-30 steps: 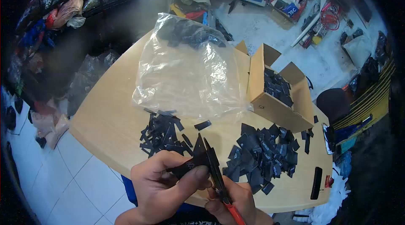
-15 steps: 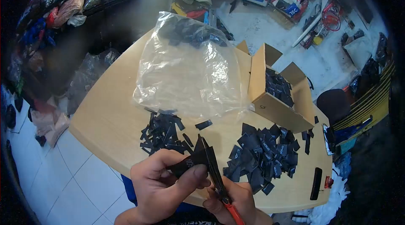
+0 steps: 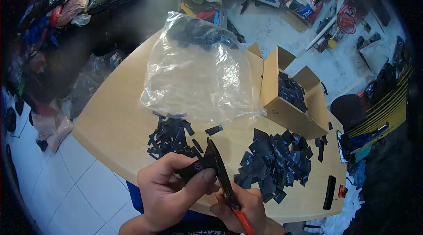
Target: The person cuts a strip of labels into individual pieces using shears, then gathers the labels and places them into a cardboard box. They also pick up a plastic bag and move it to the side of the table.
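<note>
My left hand (image 3: 169,191) is closed on a black fabric label (image 3: 198,168) with pale lettering, pinched between thumb and fingers. My right hand (image 3: 244,206) grips scissors (image 3: 225,180) with dark blades and red handles. The blades point up and away, set across the label's right edge, and look nearly closed. Just beyond my left hand lies a heap of narrow black strips (image 3: 172,136). To the right of the scissors is a larger pile of black labels (image 3: 282,160), some with pale print showing.
A clear plastic bag (image 3: 198,76) with dark pieces at its far end lies across the table (image 3: 110,116). Beside it stands an open cardboard box (image 3: 286,114) of black labels. A black bar-shaped object (image 3: 329,192) lies near the right edge.
The scissor blades have come closer together on the label's edge. Both hands stay in nearly the same place, and the view has shifted very slightly.
</note>
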{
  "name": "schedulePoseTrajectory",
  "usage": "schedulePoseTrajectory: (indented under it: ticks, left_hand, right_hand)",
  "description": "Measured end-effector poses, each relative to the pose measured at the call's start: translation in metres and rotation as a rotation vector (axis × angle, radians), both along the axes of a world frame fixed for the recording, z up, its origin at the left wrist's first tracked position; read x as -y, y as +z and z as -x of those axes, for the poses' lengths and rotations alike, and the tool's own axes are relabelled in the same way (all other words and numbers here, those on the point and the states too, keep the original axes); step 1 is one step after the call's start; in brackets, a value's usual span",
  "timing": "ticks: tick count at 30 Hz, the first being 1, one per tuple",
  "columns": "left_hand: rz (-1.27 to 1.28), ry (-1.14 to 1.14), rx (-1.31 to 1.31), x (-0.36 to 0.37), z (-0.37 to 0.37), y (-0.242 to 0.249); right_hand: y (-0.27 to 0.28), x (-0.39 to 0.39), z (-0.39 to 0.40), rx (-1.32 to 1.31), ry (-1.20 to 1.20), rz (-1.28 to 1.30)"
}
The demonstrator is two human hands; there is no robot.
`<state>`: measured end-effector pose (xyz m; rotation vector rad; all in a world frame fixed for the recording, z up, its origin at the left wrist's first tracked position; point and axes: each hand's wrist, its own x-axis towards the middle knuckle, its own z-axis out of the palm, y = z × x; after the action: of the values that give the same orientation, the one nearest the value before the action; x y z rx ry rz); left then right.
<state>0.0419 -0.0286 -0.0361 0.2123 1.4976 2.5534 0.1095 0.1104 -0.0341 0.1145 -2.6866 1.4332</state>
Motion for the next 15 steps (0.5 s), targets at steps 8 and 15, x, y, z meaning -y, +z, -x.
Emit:
schedulePoseTrajectory:
  ticks: [8, 15]
  left_hand:
    - [0.046, -0.034, 0.001, 0.011, 0.009, -0.002]
    - [0.229, -0.063, -0.043, 0.011, 0.014, -0.008]
  right_hand:
    - [0.012, -0.01, -0.017, 0.365, -0.294, 0.724]
    - [0.01, -0.055, -0.042, -0.025, -0.361, 0.648]
